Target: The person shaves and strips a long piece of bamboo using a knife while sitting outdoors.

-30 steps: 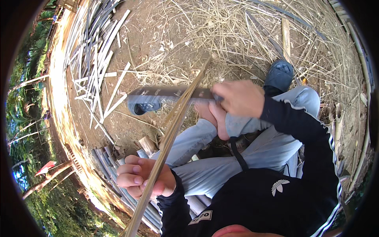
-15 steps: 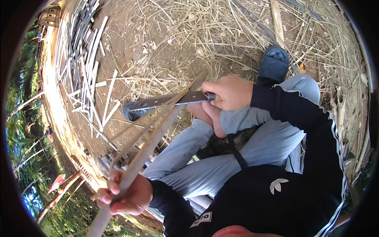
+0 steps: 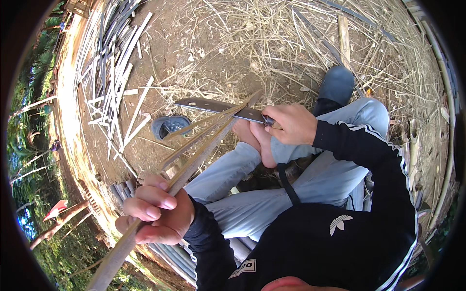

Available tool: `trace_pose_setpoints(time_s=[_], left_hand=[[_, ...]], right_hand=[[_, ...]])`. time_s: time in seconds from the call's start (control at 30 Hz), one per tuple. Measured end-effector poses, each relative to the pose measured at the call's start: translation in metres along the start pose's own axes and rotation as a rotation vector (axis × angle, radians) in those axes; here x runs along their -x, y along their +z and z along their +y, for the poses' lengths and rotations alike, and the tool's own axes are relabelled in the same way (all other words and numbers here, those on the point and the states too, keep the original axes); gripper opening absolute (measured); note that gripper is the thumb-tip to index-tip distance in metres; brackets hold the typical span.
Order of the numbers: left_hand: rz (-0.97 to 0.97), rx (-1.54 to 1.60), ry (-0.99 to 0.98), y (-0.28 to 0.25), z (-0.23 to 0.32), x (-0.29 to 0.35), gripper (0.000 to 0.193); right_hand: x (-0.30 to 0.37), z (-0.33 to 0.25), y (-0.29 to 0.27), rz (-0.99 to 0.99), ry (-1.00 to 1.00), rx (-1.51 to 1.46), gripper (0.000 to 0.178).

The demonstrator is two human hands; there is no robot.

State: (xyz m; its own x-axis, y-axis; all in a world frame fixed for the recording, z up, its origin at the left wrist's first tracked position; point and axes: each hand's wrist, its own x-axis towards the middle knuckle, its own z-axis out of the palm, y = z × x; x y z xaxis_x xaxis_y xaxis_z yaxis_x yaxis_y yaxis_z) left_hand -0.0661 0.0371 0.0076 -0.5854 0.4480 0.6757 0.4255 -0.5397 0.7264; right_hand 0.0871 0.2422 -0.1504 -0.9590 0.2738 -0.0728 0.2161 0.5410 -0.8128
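My left hand (image 3: 162,213) is closed around a long bamboo strip (image 3: 191,169), which runs from the lower left up toward the right hand. At its far end the strip splits into several thin lengths that fan apart. My right hand (image 3: 293,125) grips the handle of a large knife (image 3: 206,105), with holes along its dark, flat blade. That blade points left and crosses the strip close to the split end, lying among the separated lengths. Most of the handle is hidden in the fingers.
Loose bamboo strips (image 3: 104,72) lie piled at the far left. Straw-like shavings (image 3: 272,39) cover the ground ahead. A dark clog (image 3: 170,127) lies beyond my bare feet (image 3: 262,143); another clog (image 3: 337,86) is farther right. My jeans-clad legs (image 3: 252,206) are folded beneath my arms.
The knife blade has swung away from me at its tip, uncovering the clog on the left. My left hand has shifted slightly, with its fingers wrapped closer round the strip.
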Motion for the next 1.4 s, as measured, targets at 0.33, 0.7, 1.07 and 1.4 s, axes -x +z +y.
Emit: trace_pose_setpoints(time_s=[0.33,0.7,1.07,1.4], left_hand=[[-0.04,0.192,-0.061,-0.003,-0.009,-0.014,0.036],[-0.258,0.363,-0.082,-0.018,-0.026,-0.038,0.03],[0.013,-0.036,0.012,0.009,0.028,-0.119,0.044],[0.126,0.077,-0.005,0.068,0.042,-0.129,0.039]], right_hand=[[-0.025,0.045,-0.009,-0.267,-0.049,-0.164,0.048],[-0.036,0.062,0.014,-0.375,0.03,-0.511,0.039],[-0.013,0.005,0.019,0.067,0.201,0.037,0.037],[-0.013,0.019,0.01,0.021,0.295,-0.187,0.027]])
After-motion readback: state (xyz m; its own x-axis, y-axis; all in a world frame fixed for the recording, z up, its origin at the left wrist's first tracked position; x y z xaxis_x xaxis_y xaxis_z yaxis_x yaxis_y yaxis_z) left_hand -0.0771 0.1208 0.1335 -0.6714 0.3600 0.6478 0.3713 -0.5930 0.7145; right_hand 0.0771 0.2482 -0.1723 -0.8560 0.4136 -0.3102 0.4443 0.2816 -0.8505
